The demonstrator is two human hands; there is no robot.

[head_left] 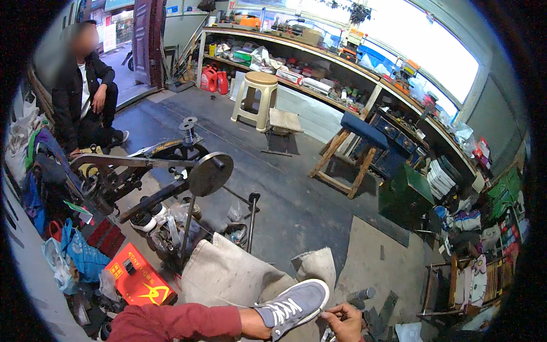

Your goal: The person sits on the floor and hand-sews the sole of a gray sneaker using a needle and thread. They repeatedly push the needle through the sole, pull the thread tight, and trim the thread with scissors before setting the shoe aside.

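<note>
I see the black machine with its big wheel standing to the left and farther off, well apart from my work, so I judge this to be handwork. Pale cloth spreads in front of me, just beyond the shoe; I'd let it stay slack so no fold rides up against the sole.

My left arm, in a maroon sleeve, lies low across the near side, running left to right, and its wrist goes in at the opening of the grey shoe. The shoe sits near me, right of centre, laces up, toe angled to the far right. My left hand is inside it, so I cannot tell how its fingers stand; I'd brace them firmly behind the spot being worked, without bulging the upper.

My right hand comes in from the near right, bent inward toward the white sole. Its thumb and forefinger are narrow, tips close together right by the sole's edge; whether they pinch something thin, I cannot tell. Small, even pressure along that edge seems best, with the left hand turning the shoe.
</note>
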